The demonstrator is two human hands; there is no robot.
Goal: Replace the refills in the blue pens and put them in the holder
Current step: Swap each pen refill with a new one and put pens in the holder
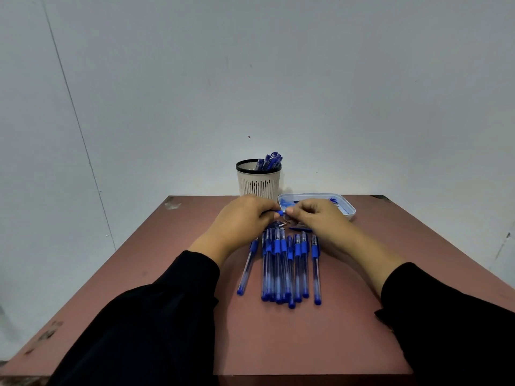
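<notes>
We have one small blue pen piece [279, 212] pinched between both hands above the reddish-brown table [178, 246]: our left hand [242, 218] curls its fingers round one end and our right hand [317, 218] pinches the other, though we cannot tell whether the piece is a tip, a cap or the pen itself. The risk, as we judge it, is that the parts slip apart suddenly and a small piece drops among the row of clear-barrelled blue pens [287, 263] lying just below our hands, where it would be hard to pick out; a careless wrist could also roll those pens out of line. Beyond our left hand stands the white slotted holder with a black rim [259, 185], already holding several blue pens [270, 161]. The shallow pale-blue plastic tray [349, 208] with loose blue bits sits just beside it, behind our right hand, so reaching the holder means lifting over our own knuckles.
</notes>
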